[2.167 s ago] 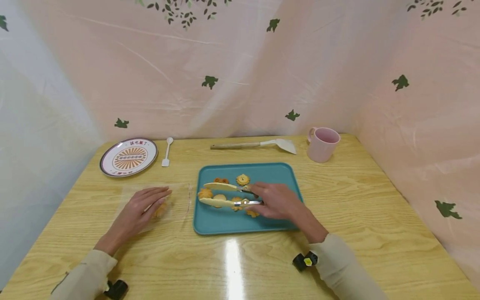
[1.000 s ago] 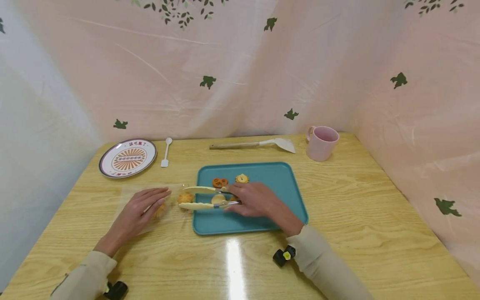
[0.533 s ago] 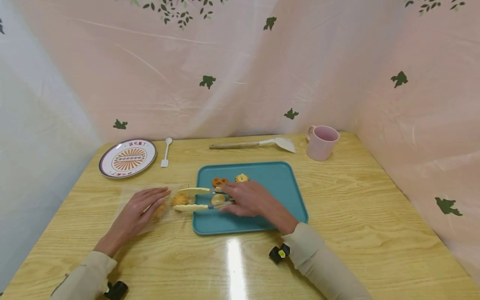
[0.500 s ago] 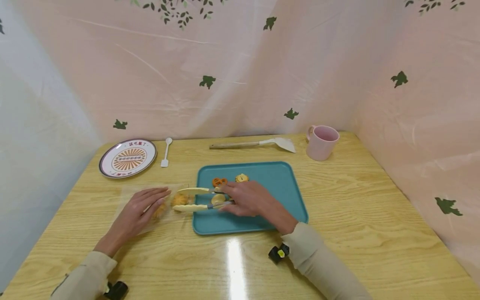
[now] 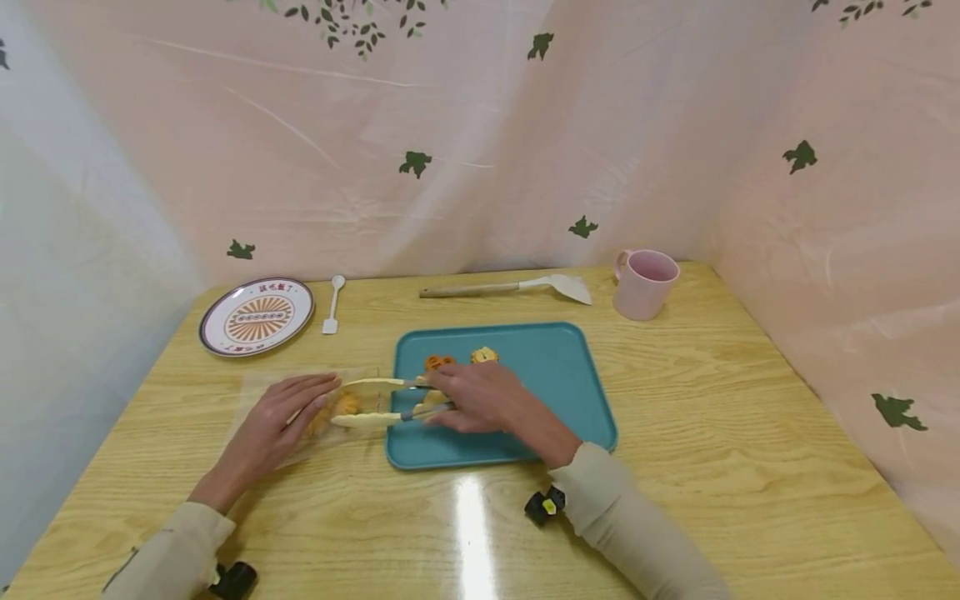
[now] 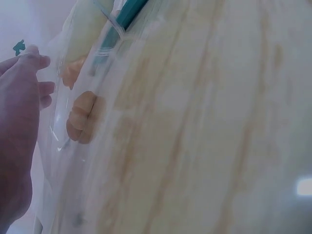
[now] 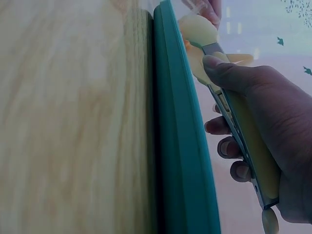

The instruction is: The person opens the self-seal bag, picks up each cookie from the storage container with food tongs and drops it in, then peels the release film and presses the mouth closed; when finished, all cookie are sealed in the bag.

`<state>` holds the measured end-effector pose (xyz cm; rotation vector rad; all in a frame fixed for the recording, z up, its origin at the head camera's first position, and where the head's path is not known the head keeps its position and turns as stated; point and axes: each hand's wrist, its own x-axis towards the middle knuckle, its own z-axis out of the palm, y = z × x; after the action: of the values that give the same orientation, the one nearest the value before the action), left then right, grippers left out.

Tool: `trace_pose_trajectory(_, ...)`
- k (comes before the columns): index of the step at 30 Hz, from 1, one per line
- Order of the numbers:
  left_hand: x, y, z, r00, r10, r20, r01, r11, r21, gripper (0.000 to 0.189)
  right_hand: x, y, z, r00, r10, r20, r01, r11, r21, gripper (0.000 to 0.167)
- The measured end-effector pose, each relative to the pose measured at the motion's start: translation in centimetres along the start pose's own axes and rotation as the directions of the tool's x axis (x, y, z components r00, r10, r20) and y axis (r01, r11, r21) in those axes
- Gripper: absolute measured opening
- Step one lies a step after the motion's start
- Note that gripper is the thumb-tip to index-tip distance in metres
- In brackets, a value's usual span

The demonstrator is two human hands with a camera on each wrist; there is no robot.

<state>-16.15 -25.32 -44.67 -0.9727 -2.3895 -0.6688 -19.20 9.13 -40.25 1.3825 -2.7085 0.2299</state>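
Note:
In the head view my left hand (image 5: pixel 281 417) holds the clear plastic bag (image 5: pixel 258 387) lying left of the teal tray (image 5: pixel 555 354). The left wrist view shows its fingertips at the raised film, with a lobed tan biscuit (image 6: pixel 83 117) inside. My right hand (image 5: pixel 480 398) grips the tongs (image 5: pixel 367 419), which have pale cream tips and metal arms. Those tips reach over the tray's left rim into the bag's mouth, a golden biscuit (image 5: pixel 347 403) between them. A pretzel (image 5: pixel 437 362) and a round biscuit (image 5: pixel 483 355) lie on the tray; the right hand partly hides others.
Along the back of the wooden table (image 5: pixel 750 417) lie a printed plate (image 5: pixel 258 317), a small white spoon (image 5: pixel 333 304) and a spatula (image 5: pixel 510 289) with a wooden handle. A pink mug (image 5: pixel 645 285) stands at the back right, near the hanging curtain (image 5: pixel 480 200).
My right hand has moved left with the tongs, carrying the golden biscuit from the tray over its left rim into the bag. My left hand has stayed in place.

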Motion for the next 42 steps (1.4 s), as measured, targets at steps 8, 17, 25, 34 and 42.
trace_pose_trajectory(8,0.1,0.0,0.1,1.000,-0.006,0.003,0.006,1.000,0.006,0.036,0.8,-0.5,0.3,1.000,-0.021,0.011,0.022,1.000,-0.011,0.059)
trace_pose_trajectory(17,0.1,0.0,0.2,1.000,0.009,-0.001,-0.009,1.000,-0.006,0.032,1.6,-1.1,0.6,0.999,-0.009,0.047,0.009,1.000,-0.010,0.062)
trace_pose_trajectory(25,0.1,0.2,0.0,1.000,-0.003,0.005,0.003,1.000,-0.008,0.034,2.0,-1.3,0.9,0.999,-0.027,0.037,0.028,0.999,-0.020,0.062)
trace_pose_trajectory(34,0.0,0.2,0.0,1.000,-0.008,0.005,0.008,1.000,0.001,0.032,2.6,-1.7,1.0,0.999,-0.044,0.026,0.045,0.997,-0.054,0.059)
trace_pose_trajectory(42,0.1,0.3,-0.1,1.000,-0.024,0.019,0.024,1.000,0.007,0.034,2.6,-1.7,1.2,0.998,-0.041,0.038,0.043,0.998,-0.053,0.066)
